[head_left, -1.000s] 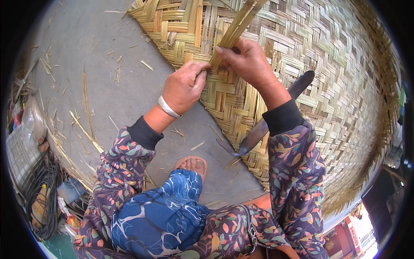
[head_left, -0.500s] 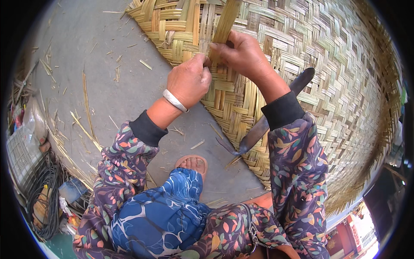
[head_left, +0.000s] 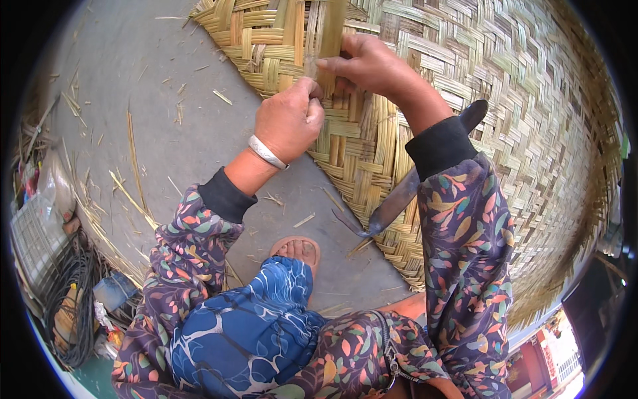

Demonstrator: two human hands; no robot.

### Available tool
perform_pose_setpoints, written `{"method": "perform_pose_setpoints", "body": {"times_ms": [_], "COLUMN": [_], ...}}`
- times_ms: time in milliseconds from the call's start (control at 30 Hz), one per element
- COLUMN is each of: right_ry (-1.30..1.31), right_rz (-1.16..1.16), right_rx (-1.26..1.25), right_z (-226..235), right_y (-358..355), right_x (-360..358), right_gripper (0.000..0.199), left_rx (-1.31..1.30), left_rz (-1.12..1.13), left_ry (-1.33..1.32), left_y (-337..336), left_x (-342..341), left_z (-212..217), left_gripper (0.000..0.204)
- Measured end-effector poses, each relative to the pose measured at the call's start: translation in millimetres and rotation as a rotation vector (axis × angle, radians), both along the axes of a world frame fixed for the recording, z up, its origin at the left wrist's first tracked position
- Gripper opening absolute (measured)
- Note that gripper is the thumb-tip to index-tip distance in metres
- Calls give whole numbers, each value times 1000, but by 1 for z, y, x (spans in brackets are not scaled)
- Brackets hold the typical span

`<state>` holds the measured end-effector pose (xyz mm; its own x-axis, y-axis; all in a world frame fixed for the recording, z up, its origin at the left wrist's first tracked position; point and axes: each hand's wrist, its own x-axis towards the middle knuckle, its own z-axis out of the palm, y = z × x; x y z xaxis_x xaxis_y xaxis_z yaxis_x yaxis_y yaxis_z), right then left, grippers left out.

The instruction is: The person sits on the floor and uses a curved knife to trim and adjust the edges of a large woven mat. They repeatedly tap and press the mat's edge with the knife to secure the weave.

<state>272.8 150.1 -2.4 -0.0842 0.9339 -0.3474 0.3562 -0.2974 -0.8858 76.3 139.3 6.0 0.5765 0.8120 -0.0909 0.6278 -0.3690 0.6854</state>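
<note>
A large woven bamboo mat point(head_left: 505, 86) lies on the grey concrete floor point(head_left: 146, 73) and fills the upper right. My left hand point(head_left: 287, 121), with a metal bangle at the wrist, is closed at the mat's edge, pinching a strip end. My right hand point(head_left: 364, 63) grips a bundle of upright bamboo strips point(head_left: 331, 33) that rise out of the weave. Both hands meet at the same spot near the mat's corner. A curved dark knife point(head_left: 405, 193) rests on the mat under my right forearm.
My sandalled foot point(head_left: 296, 249) sits on the floor just short of the mat's edge. Loose bamboo slivers point(head_left: 123, 179) scatter over the concrete. At the left edge lie a wire crate point(head_left: 36, 233) and coiled black cables point(head_left: 73, 286).
Both hands have shifted up along the mat's edge. The strip bundle has swung from leaning right to standing nearly upright, and my left hand has closed in against it.
</note>
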Motion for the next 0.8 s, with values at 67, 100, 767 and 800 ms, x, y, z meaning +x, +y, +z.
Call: {"method": "perform_pose_setpoints", "body": {"times_ms": [67, 100, 767, 800], "right_ry": [-189, -264, -272, -259], "right_rz": [22, 67, 87, 91], "right_rx": [117, 99, 275, 269], "right_z": [-2, 9, 30, 31], "right_y": [3, 4, -9, -10], "right_x": [-7, -11, -23, -21], "right_gripper": [35, 28, 31, 31], "left_rx": [-18, -26, -621, -612], "left_rz": [-9, -6, 104, 101], "left_ry": [-65, -93, -177, -181], "left_y": [2, 3, 38, 38], "left_x": [-1, -4, -9, -7], "left_z": [-2, -4, 5, 5], "left_gripper": [14, 14, 18, 18]}}
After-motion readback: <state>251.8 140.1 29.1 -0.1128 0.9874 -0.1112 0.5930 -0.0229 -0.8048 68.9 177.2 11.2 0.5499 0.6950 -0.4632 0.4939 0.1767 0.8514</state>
